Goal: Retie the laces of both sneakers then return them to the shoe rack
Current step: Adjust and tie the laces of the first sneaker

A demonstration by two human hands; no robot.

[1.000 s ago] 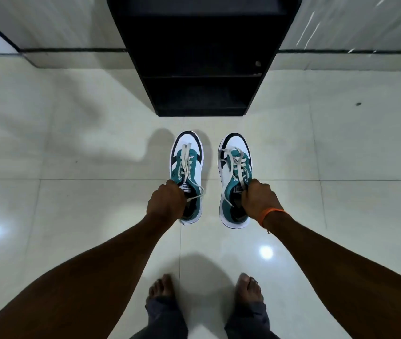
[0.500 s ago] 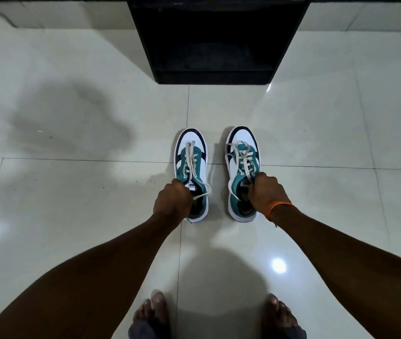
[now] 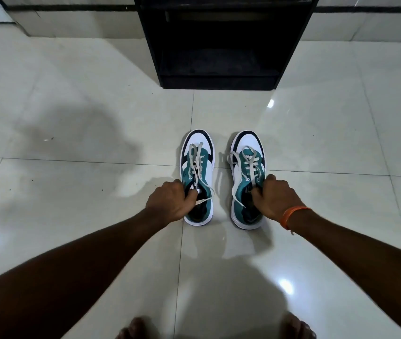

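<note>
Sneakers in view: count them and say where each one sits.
2. One teal, white and black sneaker stands on the pale tiled floor, gripped by the left hand; the other stands beside it, gripped by the right hand. Both stand before the black shoe rack.

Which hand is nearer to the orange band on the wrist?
Right. The right hand sits directly beside the orange wrist band; the left hand is across, gripping the other teal-and-white sneaker.
</note>
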